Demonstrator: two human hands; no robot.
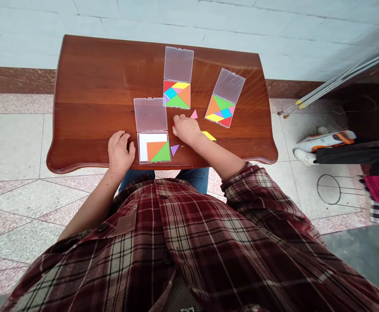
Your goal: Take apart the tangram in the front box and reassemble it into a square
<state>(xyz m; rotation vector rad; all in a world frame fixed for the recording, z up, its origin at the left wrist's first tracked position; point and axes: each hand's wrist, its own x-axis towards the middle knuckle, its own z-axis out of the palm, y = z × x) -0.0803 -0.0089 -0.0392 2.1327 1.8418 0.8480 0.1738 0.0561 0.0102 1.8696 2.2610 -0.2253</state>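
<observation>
Three clear hinged cases with coloured tangram pieces lie open on a small wooden table (92, 86). The nearest case (153, 147) holds an orange and a green triangle, the rest of its tray white. My left hand (120, 151) rests beside that case's left edge, fingers curled, holding nothing. My right hand (184, 128) is closed over a piece I cannot make out, a bit of red showing at its left edge. Loose pieces lie around it: a pink triangle (194, 114), a yellow piece (209, 135) and a purple triangle (174, 149).
A filled case (177, 94) lies at the table's middle back and another filled case (221, 111) to its right. A tiled floor surrounds the table. To the right are shoes, a wire ring stand, poles and dark cloth.
</observation>
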